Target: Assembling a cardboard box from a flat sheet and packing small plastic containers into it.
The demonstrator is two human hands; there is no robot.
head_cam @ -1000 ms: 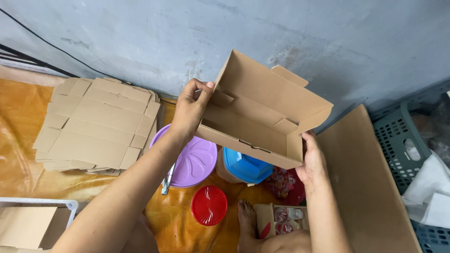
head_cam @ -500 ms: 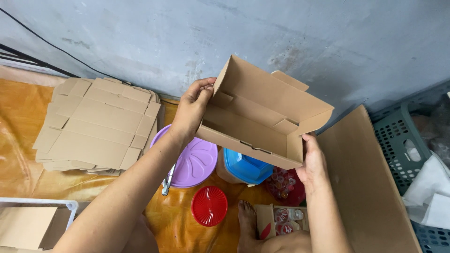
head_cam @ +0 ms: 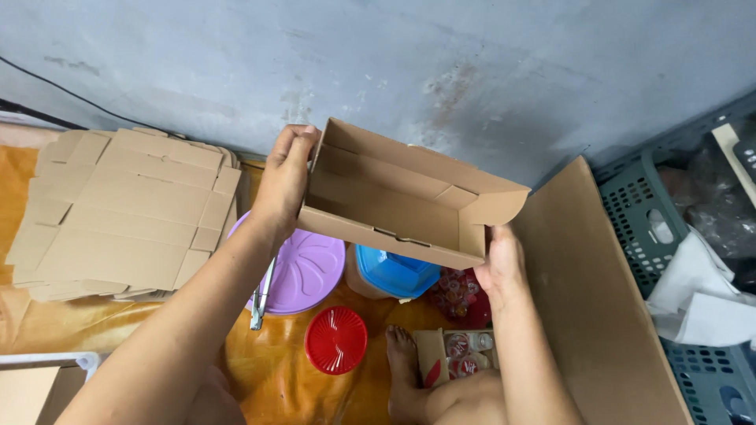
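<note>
Comparing with a second ago, the box (head_cam: 405,201) has been tipped down and levelled: then its open side leaned up toward the wall, now the mouth faces the camera and its bare inside shows, with the end flaps already folded in. That reads as a shaping step finished and the box being turned for a look, though this is only a judgement.

At far left lies a stack of flat cardboard blanks (head_cam: 126,212) on the orange cloth (head_cam: 276,378). The left hand (head_cam: 285,177) comes up from lower left, forearm stretched, fingers curled over the box's left end wall, gripping it. Under the box sit a purple lid (head_cam: 303,271), a red lid (head_cam: 336,340) and a blue-lidded tub (head_cam: 394,271). The right hand (head_cam: 498,264) clasps the box's lower right corner, thumb on the front wall. Right of it leans a big cardboard sheet (head_cam: 591,299), then a grey crate (head_cam: 669,236).
</note>
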